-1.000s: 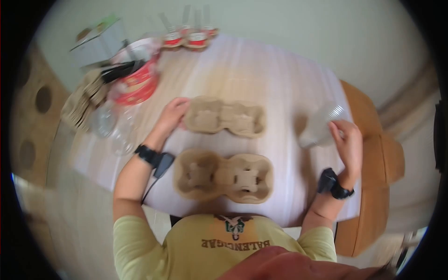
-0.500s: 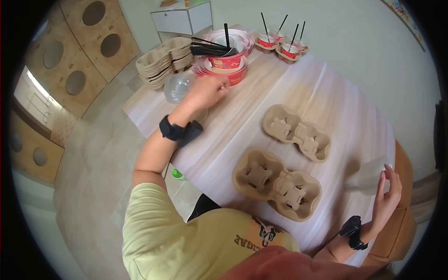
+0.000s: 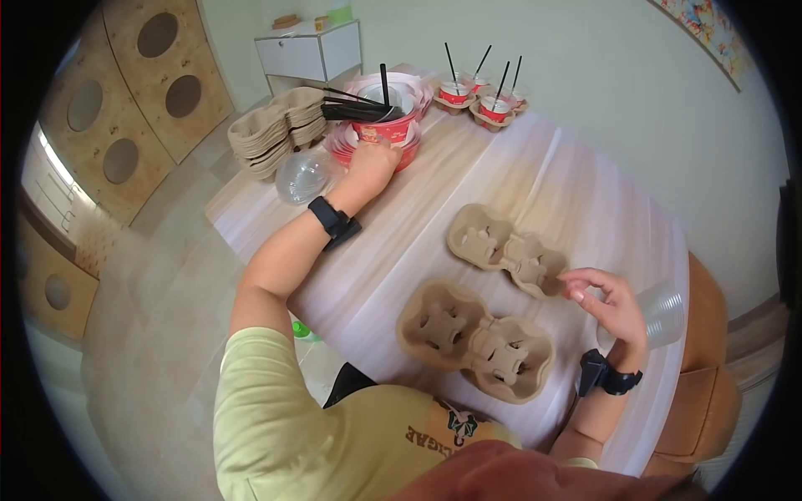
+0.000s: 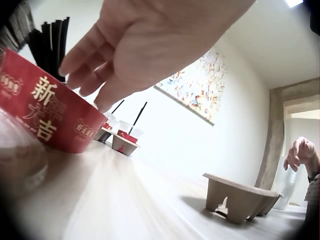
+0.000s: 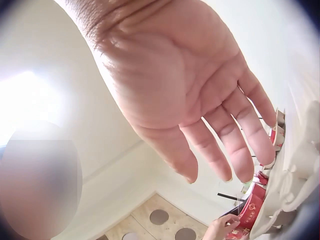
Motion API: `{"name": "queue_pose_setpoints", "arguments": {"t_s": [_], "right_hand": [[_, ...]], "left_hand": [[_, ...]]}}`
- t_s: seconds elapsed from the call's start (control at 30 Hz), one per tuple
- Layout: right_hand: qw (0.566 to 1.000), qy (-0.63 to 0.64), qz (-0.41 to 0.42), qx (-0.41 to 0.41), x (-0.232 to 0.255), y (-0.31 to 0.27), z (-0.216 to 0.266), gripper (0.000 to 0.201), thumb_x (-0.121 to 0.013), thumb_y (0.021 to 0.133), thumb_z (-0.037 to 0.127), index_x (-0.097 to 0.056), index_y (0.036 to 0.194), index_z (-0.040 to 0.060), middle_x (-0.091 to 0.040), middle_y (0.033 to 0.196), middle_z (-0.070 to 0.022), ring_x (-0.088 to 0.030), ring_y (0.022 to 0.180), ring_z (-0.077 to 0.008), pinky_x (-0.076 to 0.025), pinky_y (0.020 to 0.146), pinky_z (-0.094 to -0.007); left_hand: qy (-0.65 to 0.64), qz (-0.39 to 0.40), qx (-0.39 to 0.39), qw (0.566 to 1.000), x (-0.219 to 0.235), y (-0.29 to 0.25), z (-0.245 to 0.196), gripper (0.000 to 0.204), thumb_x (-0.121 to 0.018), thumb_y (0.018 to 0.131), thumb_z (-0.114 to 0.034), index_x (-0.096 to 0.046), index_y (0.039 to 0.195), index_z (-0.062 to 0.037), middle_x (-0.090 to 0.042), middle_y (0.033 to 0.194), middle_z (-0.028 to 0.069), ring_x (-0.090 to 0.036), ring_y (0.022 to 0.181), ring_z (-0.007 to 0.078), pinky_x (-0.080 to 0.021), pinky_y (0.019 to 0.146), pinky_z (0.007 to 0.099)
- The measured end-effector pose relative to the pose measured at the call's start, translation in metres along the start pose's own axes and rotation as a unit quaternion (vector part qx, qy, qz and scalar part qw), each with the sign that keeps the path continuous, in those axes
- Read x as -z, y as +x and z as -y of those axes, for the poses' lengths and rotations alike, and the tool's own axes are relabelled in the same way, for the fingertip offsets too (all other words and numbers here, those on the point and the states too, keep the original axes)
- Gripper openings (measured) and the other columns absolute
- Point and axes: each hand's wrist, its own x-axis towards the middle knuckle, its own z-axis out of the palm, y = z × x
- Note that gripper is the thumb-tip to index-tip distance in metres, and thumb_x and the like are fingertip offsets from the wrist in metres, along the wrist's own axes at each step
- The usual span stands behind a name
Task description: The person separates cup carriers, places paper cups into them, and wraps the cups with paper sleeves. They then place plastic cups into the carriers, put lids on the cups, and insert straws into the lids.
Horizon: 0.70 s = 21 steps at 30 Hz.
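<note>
Pale wood-grain table [image 3: 393, 242]. Nearest: yellow-green shirt [image 3: 359, 438], lettering partly hidden. Then brown pulp two-cup carrier [image 3: 474, 344], matching farther carrier [image 3: 506, 249]. Right hand [image 3: 610, 305] by farther carrier, fingers relaxed, partly blocking clear ribbed plastic cups [image 3: 665, 313]. Far left: left hand [image 3: 374, 171], fingers loosely bent at red paper bowl [image 4: 62, 117] reading 新年大吉, black straws [image 4: 51, 47]. Farthest: red-labelled cups [image 3: 495, 109].

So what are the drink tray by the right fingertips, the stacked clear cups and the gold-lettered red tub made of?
Drink tray: moulded paper pulp, probably; matt, brown, softly rounded. Clear cups: likely thin plastic; see-through, ribbed, shiny. Red tub: perhaps coated paperboard; smooth, printed wall, though plastic is possible.
</note>
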Motion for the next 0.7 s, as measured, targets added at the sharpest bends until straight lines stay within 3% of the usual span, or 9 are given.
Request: {"name": "queue_pose_setpoints", "arguments": {"t_s": [0.53,0.6,0.7], "right_hand": [[0.998,0.025,0.057,-0.005,-0.007,0.026,-0.025,0.02,-0.06,0.082,0.012,-0.062,0.099,0.0026,-0.062,0.078,-0.0015,-0.052,0.073,-0.0078,-0.043,0.069,-0.0232],[0.998,0.029,0.063,-0.002,-0.008,0.026,-0.024,0.02,-0.06,0.082,0.012,-0.062,0.1,0.0028,-0.062,0.078,-0.0015,-0.052,0.073,-0.0078,-0.043,0.068,-0.0232],[0.998,0.021,0.065,0.005,-0.009,0.026,-0.024,0.02,-0.061,0.082,0.012,-0.062,0.1,0.0032,-0.062,0.078,-0.0014,-0.052,0.073,-0.0076,-0.043,0.068,-0.023]], "left_hand": [[0.023,-0.058,0.021,0.998,-0.013,-0.004,-0.013,0.006,-0.051,0.07,-0.006,-0.053,0.075,-0.0044,-0.056,0.073,0.0124,-0.059,0.066,0.0267,-0.049,0.051,0.035],[0.052,-0.085,-0.004,0.995,-0.013,-0.007,-0.014,0.006,-0.053,0.069,-0.009,-0.056,0.072,-0.0044,-0.055,0.072,0.0107,-0.06,0.062,0.0222,-0.048,0.046,0.0318],[0.067,-0.098,-0.01,0.993,-0.016,-0.012,-0.017,0.006,-0.053,0.068,-0.008,-0.056,0.071,-0.0036,-0.054,0.073,0.0105,-0.059,0.061,0.0226,-0.049,0.047,0.0315]]}}
